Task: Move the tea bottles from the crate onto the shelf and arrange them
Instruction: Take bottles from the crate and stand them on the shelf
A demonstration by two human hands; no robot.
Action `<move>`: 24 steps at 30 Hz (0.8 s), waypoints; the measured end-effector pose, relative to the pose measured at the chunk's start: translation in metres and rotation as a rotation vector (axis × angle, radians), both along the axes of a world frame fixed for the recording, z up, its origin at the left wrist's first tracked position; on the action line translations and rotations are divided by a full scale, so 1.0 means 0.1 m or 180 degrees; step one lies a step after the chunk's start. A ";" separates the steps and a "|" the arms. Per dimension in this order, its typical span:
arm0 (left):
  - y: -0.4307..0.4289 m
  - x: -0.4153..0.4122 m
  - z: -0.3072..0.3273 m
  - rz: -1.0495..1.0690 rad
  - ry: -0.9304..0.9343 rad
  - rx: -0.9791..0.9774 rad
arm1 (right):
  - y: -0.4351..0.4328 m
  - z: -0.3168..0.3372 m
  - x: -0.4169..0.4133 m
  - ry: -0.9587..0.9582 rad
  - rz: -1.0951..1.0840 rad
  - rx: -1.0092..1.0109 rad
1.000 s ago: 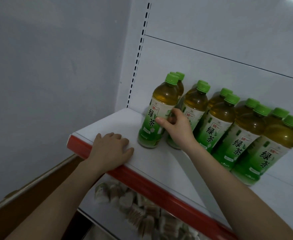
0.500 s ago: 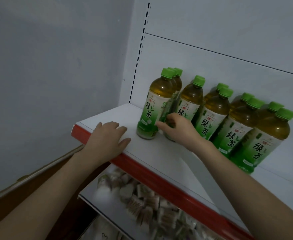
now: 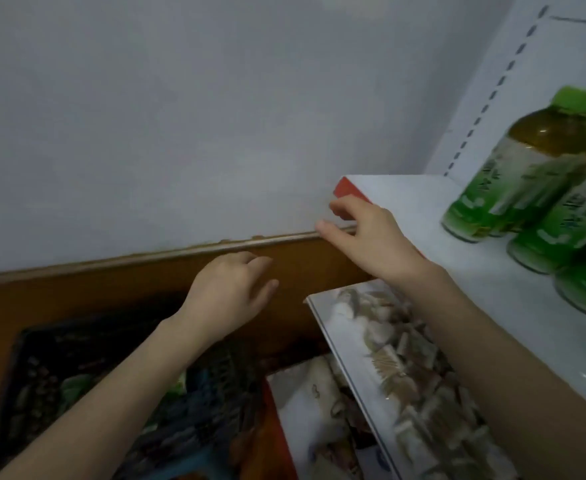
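Down on the floor to the left sits a dark crate (image 3: 25,344). Its contents are blurred, though a patch of green (image 3: 73,389) inside may be bottle caps or labels. The white shelf (image 3: 406,192) on the right carries the tea bottles (image 3: 513,174), upright and packed close together towards the back corner. A lower shelf (image 3: 314,306) beneath it holds a heap of small pale packets (image 3: 399,344).

The left hand (image 3: 229,292) hangs in the air above the crate, fingers loosely curled, holding nothing. The right hand (image 3: 371,233) is spread and relaxed, also with nothing in it, at the shelf's red front corner (image 3: 345,187). The bottles stand well to the right of it, apart from both hands.
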State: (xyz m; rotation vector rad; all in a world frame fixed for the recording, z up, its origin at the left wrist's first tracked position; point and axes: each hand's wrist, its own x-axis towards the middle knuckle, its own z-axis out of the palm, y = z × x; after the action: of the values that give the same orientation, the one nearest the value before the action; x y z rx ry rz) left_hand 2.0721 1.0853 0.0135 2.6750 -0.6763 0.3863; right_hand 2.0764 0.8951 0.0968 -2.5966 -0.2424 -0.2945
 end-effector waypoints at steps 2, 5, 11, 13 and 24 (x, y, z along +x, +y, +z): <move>0.43 -0.15 -0.18 0.0388 0.0187 0.0030 | 0.29 -0.18 0.04 0.0192 0.0332 0.0095; 1.12 -0.34 -0.45 0.0971 0.0593 0.0162 | 0.71 -0.48 0.13 0.0481 0.0679 0.0134; 2.13 -0.69 -1.04 0.1734 0.1690 0.0232 | 1.61 -1.25 0.40 0.1131 0.1123 -0.0020; 2.33 -0.73 -1.27 0.1821 0.1978 0.0289 | 1.95 -1.55 0.48 0.1521 0.1217 -0.0054; 2.93 -0.43 -2.63 0.1821 0.3080 0.0374 | 2.79 -3.44 0.59 0.2658 0.0993 -0.0837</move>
State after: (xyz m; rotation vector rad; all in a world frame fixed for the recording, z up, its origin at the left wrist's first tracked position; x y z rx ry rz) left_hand 2.0288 1.3780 -0.2491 2.6585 0.3634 -0.8054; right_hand 2.1352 1.1740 -0.2467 -2.6228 -0.3845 0.9657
